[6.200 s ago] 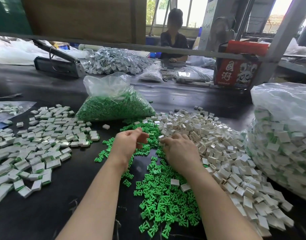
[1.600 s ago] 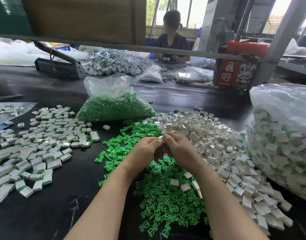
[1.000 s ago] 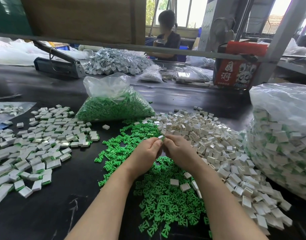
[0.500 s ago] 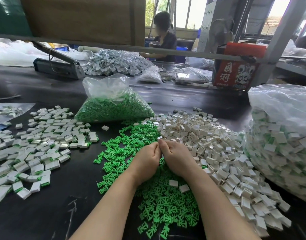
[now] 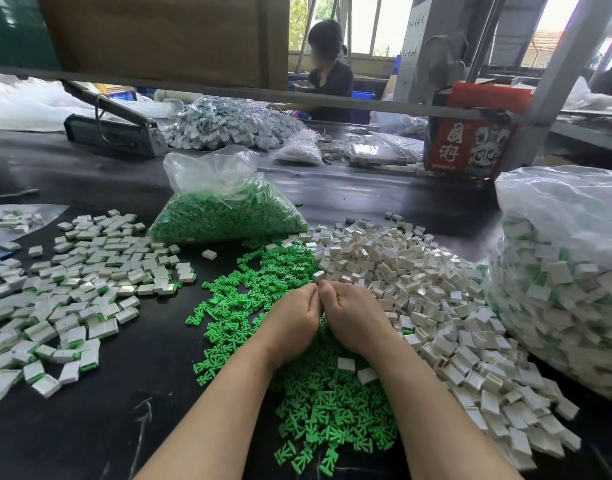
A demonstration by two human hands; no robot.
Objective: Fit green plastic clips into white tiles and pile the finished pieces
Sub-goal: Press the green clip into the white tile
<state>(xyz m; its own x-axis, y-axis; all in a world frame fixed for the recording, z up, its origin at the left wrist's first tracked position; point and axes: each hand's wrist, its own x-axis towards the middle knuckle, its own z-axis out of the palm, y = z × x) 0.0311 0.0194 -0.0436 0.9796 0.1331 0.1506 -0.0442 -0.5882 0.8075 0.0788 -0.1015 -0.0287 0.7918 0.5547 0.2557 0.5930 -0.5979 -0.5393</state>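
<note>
Two hands pressed together over heaps of green clips and white tiles.

The left hand point(image 5: 292, 318) and right hand point(image 5: 354, 315), fingers curled, have dropped lower over the loose green clips point(image 5: 332, 403) since a second ago. The tile seen pinched between them is now hidden (likely being pressed home). Finished pieces point(image 5: 72, 289) lie left; empty white tiles point(image 5: 436, 306) lie right.

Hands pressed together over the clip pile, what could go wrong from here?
1. The left hand and right hand hide the piece they hold, so a half-seated clip may go unnoticed.
2. Stray white tiles lie on the loose green clips, so the piles may mix.
3. A dropped piece could vanish into the unfinished tiles.
</note>
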